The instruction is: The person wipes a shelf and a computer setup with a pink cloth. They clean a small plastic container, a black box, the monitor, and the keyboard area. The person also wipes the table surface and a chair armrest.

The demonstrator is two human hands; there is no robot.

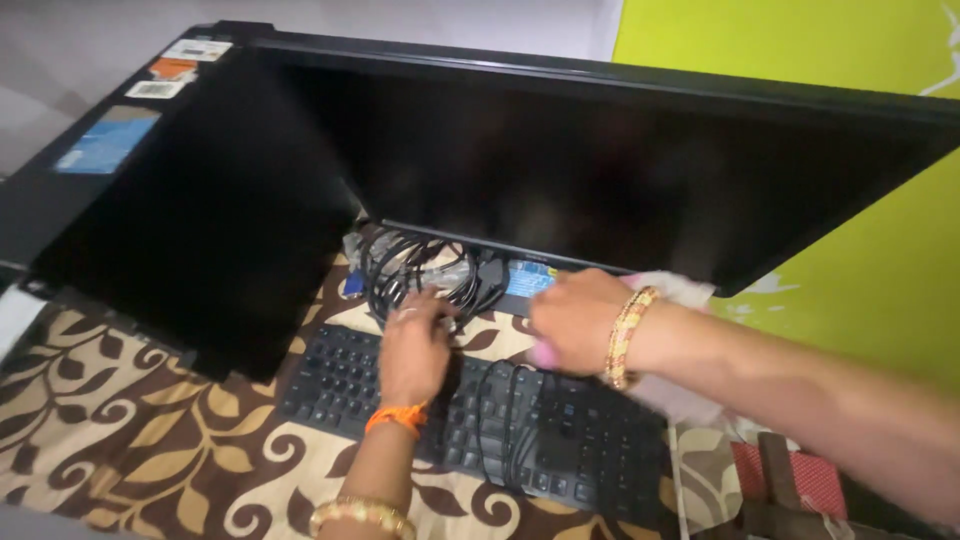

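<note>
Left of your hands, a dark monitor (190, 230) lies flat on the patterned cloth (130, 440). Your left hand (412, 350) has fingers spread and curled down into the coil of black cables (420, 270), touching but not clearly closed on them. Gather every loop before lifting; one strand trails across the keyboard (560, 440) below your wrist. Your right hand (572, 322) presses a pale cloth (680, 292) at the lower edge of the large screen (620, 170); how tightly, can't tell. Keep pressure light
</note>
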